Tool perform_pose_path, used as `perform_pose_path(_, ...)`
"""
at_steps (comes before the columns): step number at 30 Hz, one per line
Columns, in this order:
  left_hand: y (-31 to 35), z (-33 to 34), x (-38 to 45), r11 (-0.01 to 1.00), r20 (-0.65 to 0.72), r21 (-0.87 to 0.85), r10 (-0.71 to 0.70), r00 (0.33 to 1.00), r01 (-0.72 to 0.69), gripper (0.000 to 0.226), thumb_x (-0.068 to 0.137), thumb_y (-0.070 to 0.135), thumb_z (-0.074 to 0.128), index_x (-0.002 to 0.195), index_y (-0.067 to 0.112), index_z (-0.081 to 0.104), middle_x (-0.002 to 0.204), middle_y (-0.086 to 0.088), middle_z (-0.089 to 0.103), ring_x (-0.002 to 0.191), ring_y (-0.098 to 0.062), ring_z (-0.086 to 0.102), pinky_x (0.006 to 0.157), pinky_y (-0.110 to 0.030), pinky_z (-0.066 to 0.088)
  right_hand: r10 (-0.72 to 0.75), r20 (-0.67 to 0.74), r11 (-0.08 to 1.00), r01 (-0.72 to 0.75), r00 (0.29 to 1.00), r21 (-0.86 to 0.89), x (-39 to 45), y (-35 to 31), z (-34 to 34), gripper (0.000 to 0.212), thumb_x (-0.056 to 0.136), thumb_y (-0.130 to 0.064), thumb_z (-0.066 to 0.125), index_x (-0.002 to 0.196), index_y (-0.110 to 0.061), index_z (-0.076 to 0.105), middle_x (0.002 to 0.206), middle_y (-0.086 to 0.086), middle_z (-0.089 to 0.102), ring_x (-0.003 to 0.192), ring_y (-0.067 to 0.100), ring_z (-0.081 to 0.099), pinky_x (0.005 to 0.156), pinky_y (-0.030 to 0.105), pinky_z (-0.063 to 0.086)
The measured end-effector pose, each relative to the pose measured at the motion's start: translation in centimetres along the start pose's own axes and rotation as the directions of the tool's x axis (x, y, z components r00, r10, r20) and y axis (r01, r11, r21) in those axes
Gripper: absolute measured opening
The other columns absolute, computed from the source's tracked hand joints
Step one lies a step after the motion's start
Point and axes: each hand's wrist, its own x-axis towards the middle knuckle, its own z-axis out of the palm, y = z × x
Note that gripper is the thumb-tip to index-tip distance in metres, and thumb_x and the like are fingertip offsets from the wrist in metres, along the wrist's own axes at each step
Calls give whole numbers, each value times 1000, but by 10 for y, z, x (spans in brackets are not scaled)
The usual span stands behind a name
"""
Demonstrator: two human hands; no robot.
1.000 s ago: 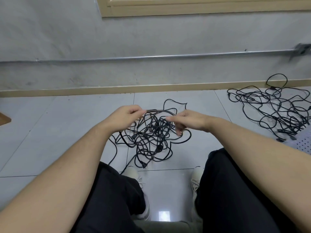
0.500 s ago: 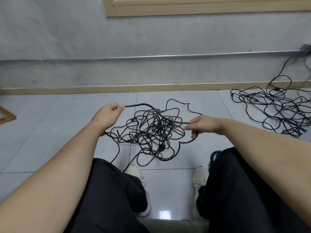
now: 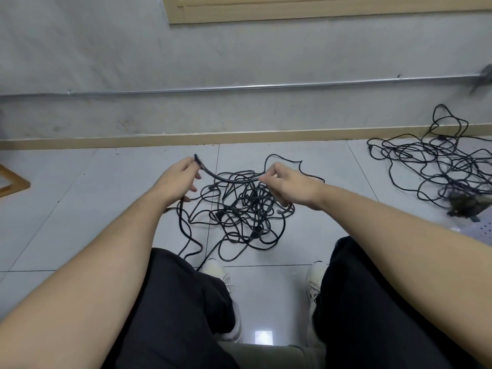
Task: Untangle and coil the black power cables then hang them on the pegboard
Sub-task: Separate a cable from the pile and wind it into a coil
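Head view: pegboard (image 3: pixel 479 231) cut off, second cable tangle (image 3: pixel 439 166) blurred

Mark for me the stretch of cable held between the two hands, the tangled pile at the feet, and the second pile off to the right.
held cable stretch (image 3: pixel 226 177), head view, middle of the sagging span.
near cable tangle (image 3: pixel 239 209), head view, dense centre of the pile.
far cable pile (image 3: pixel 436 161), head view, middle of its loops.

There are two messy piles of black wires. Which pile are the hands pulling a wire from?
The pile of wires in front of the shoes. Both hands, left and right, hold one strand above it. The other pile lies untouched by the wall at right.
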Motion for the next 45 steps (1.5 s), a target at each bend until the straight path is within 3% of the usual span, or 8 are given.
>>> perform_pose_path(8,-4,5,5,989,67,3,146,987,-147,54,88,-8,46,110,40,57,107,4,68,91,-21,58,77,-32,45,-19,-106,994,30,994,101,7,-5,1,21,105,-26,55,96,-12,43,51,-5,37,45,14,29,45,27,27)
perform_pose_path(15,14,14,-8,930,365,279,128,922,-239,60,99,12,55,152,32,37,148,7,45,136,-8,41,101,-26,33,-55,-159,985,27,986,-171,5,10,-10,21,102,-32,59,92,-15,52,58,-3,42,47,12,38,45,20,31)
perform_pose_path(18,34,43,-17,923,423,220,201,884,-315,43,102,31,59,144,30,49,135,6,62,118,-4,58,97,-25,43,-85,-155,991,67,984,-120,8,7,-2,18,99,-37,64,94,-21,57,52,-14,46,42,1,38,50,23,30)
perform_pose_path(22,47,77,-23,955,494,78,214,843,-288,18,108,33,47,101,19,54,56,7,58,53,-12,51,65,-32,50,-139,-170,990,139,976,-12,6,1,-1,9,101,-32,60,99,-24,60,52,-15,50,49,12,36,49,27,32)
perform_pose_path(26,52,72,-24,962,420,-224,239,876,-155,29,110,29,43,83,21,44,54,14,31,46,-7,27,47,-27,37,-112,-25,989,114,993,91,-4,0,-9,27,99,-40,62,86,-18,55,56,-3,52,56,20,45,53,30,36)
perform_pose_path(29,55,61,-24,888,311,-442,282,908,-124,32,106,30,52,76,21,40,57,7,26,48,-10,19,44,-22,25,-5,154,988,29,988,-151,-10,4,-16,40,94,-53,63,79,-16,67,79,-6,76,88,14,65,87,27,46)
perform_pose_path(33,51,48,-21,796,96,-592,226,969,-127,31,87,29,56,65,22,37,54,8,27,48,-11,17,44,-18,17,-11,86,981,28,996,-192,-3,17,-25,43,92,-55,66,90,-13,70,91,-5,77,101,14,68,104,39,44)
perform_pose_path(45,41,40,-16,865,-17,-493,-122,992,98,21,102,29,54,84,18,57,55,7,34,46,-10,21,38,-20,17,-11,-56,1000,10,998,-22,-18,30,-42,32,98,-43,64,84,-16,73,60,-6,45,51,12,36,52,25,28)
